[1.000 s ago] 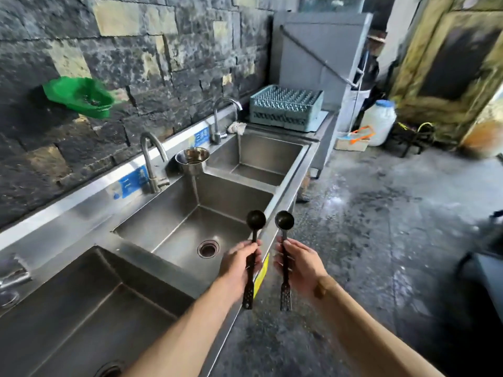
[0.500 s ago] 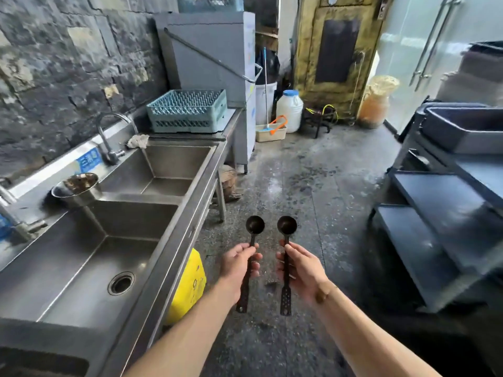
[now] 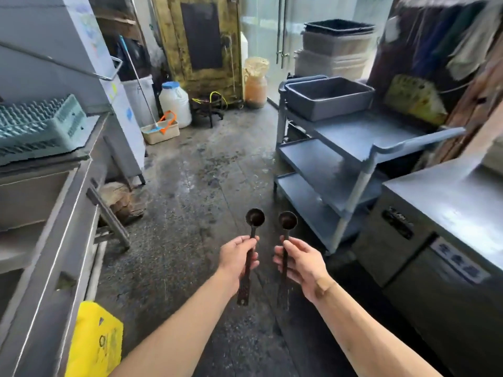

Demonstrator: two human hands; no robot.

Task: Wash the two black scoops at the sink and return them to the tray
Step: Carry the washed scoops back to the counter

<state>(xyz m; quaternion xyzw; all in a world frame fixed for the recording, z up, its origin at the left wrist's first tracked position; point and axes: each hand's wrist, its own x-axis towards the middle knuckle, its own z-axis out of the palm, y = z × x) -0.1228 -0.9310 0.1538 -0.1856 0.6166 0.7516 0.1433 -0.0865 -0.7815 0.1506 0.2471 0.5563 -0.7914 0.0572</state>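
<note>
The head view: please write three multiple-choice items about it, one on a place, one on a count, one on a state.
1. Where does the grey tub stand?
A. on the top shelf of the cart
B. on the floor
C. in the sink

2. How many black scoops are held?
A. one
B. two
C. three

3. How are the scoops held?
A. bowls hanging down
B. lying flat on the counter
C. by the handles, bowls pointing away from the person

Answers:
1. A, the tub rests on the uppermost of the cart's three shelves.
2. B, the left hand holds the left scoop and the right hand holds the right scoop.
3. C, fingers close on each handle, and both round bowls sit beyond the hands, above the wet floor.
</note>
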